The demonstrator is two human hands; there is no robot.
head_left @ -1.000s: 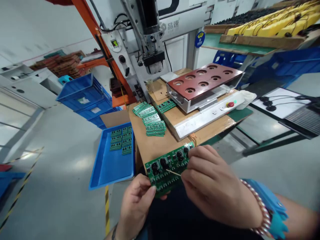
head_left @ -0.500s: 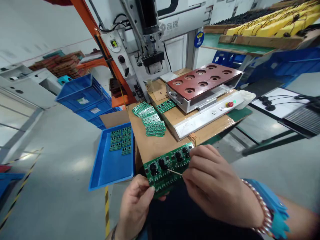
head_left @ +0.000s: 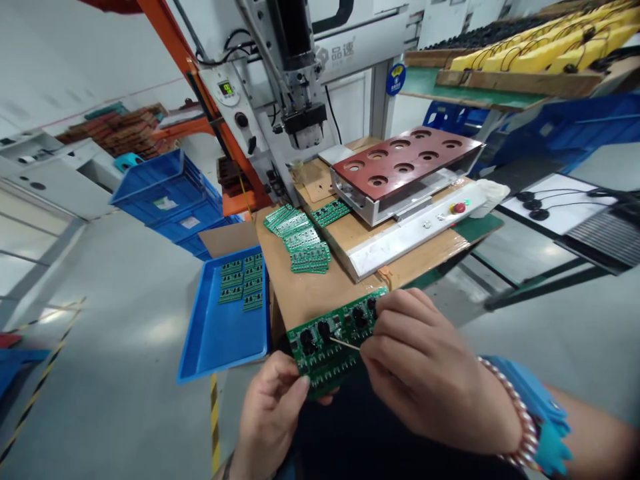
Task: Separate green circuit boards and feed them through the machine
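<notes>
A green circuit board [head_left: 327, 373] with several glossy black blobs along its upper part is tilted toward me. My left hand [head_left: 273, 407] pinches it at the lower left corner, thumb on top and fingers beneath. Between the fingertips of my right hand [head_left: 430, 367] is a thin wooden stick [head_left: 345, 344]. Its tip touches or nearly touches the second black blob [head_left: 325, 331] from the left. My right hand covers the board's right end.
Overlapping green boards [head_left: 300, 237] lie on the brown bench [head_left: 295, 300]. A blue tray [head_left: 220, 357] with several boards stands to the left. Beyond the bench edge is a machine with a red-brown holed fixture [head_left: 405, 163] and a red button [head_left: 458, 209].
My right hand and the stick have shifted slightly left, and the stick tip now sits lower left on the second blob. My left hand keeps its hold on the board.
</notes>
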